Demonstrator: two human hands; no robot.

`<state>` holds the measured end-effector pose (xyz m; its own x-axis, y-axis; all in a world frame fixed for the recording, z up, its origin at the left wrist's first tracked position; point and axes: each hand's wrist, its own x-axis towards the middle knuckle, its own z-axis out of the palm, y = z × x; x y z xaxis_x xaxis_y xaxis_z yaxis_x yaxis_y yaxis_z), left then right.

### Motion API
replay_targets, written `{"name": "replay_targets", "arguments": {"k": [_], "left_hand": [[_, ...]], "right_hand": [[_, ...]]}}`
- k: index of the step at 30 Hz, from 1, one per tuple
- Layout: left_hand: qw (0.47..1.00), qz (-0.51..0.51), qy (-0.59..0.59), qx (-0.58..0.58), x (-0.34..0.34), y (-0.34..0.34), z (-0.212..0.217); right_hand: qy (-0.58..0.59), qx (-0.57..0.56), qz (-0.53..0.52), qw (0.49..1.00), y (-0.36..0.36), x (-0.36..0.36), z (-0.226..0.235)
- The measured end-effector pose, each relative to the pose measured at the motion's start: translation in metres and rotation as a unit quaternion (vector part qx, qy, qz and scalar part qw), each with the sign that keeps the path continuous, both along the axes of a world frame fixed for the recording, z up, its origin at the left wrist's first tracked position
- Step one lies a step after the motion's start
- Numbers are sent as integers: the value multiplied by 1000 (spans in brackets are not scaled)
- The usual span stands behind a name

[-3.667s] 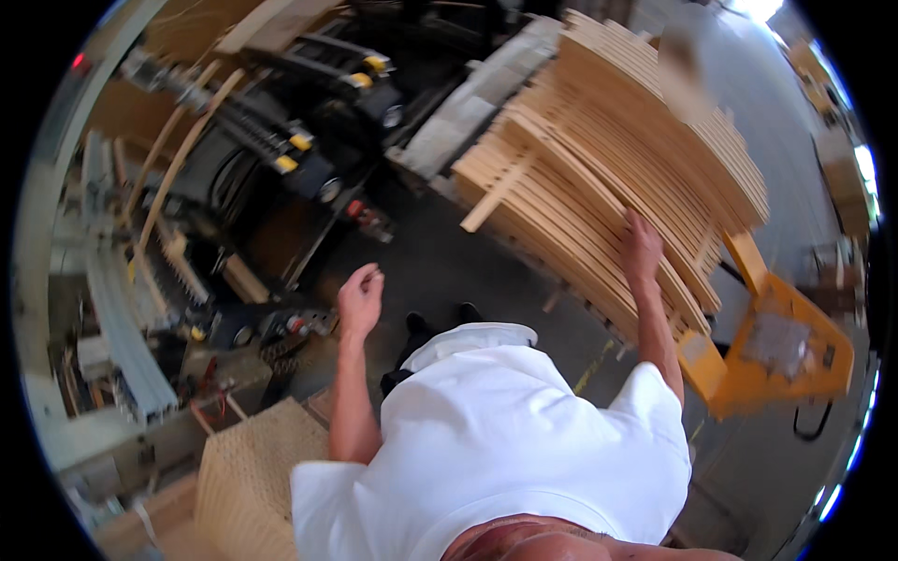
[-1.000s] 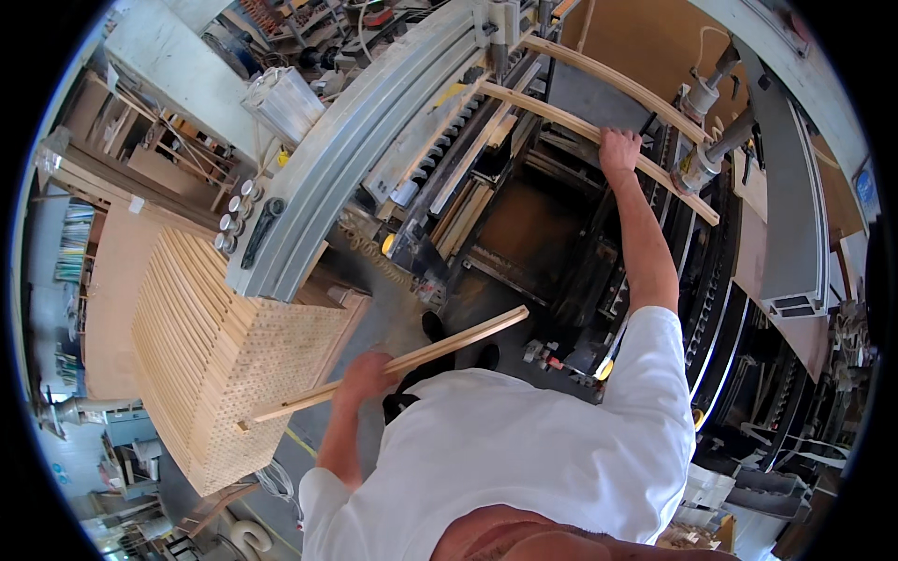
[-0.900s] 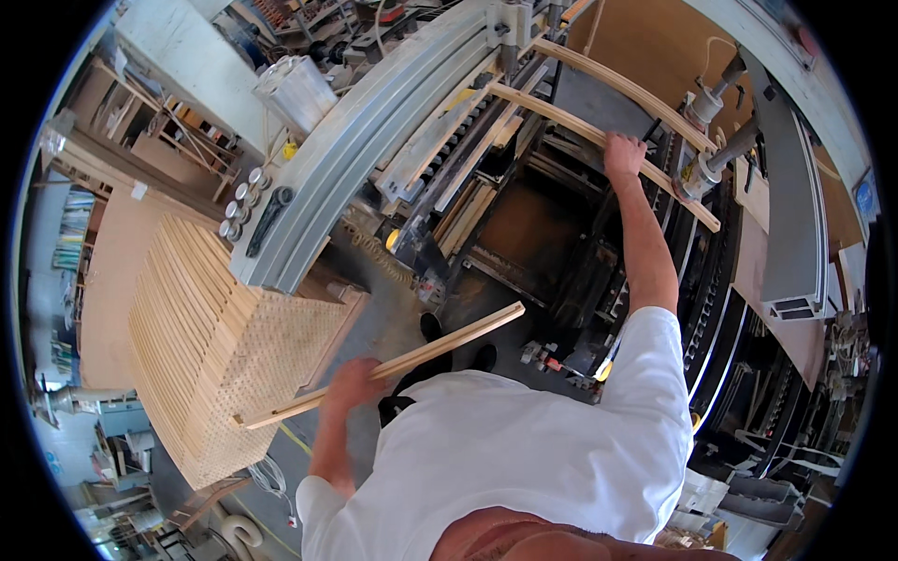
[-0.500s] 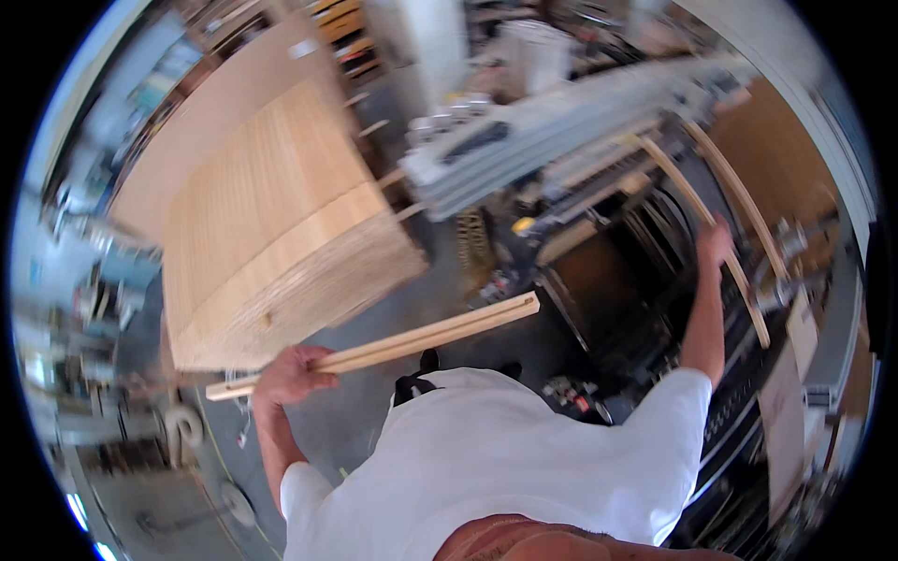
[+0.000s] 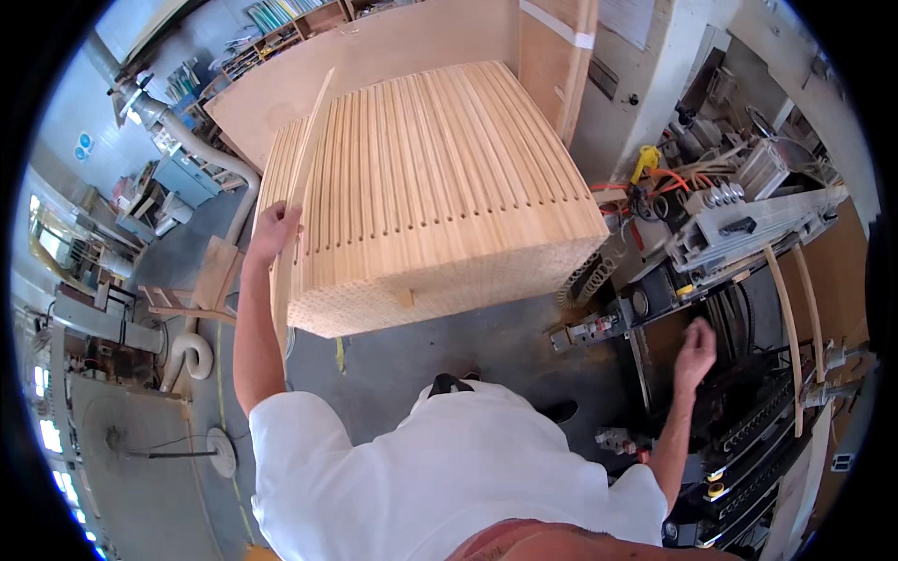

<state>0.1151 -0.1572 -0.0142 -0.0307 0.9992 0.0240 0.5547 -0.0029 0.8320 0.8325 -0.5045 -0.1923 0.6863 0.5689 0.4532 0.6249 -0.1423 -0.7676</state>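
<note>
My left hand (image 5: pixel 274 229) is closed around a long pale wooden strip (image 5: pixel 318 126), at the left side of a big stack of wooden strips (image 5: pixel 449 154). The held strip slants over the stack's left part, its far end rising past the back edge. Grooves run along the stack's top strips, with a row of small holes near their close ends. On the right, my right hand (image 5: pixel 695 355) hangs in the air over the dark machine (image 5: pixel 730 374), fingers loosely curled and nothing seen in them. Two wooden strips (image 5: pixel 788 327) lie across the machine to its right.
A large brown board (image 5: pixel 393 47) stands behind the stack. Orange hoses and a yellow tool (image 5: pixel 645 164) lie at the back right by the metal machine beam (image 5: pixel 748 224). A ducting pipe (image 5: pixel 210 150) and a wooden trestle (image 5: pixel 210 280) stand on the left.
My view has turned left toward the stack. My left hand has carried its strip from in front of my body to the stack's left side. My right hand has let go of the strip on the machine.
</note>
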Motion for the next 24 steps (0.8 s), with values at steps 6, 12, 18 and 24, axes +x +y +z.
{"name": "replay_targets", "arguments": {"k": [6, 12, 18, 24], "left_hand": [[966, 117, 229, 1, -54, 135, -50], [963, 111, 246, 13, -73, 207, -90], [971, 60, 229, -31, -58, 242, -111], [815, -69, 333, 469, -83, 253, -65]], "right_hand": [[-3, -142, 20, 990, -24, -132, -11], [49, -226, -67, 971, -92, -168, -25], [78, -270, -138, 950, -155, -193, -40], [185, -252, -183, 932, -149, -219, 5]]}}
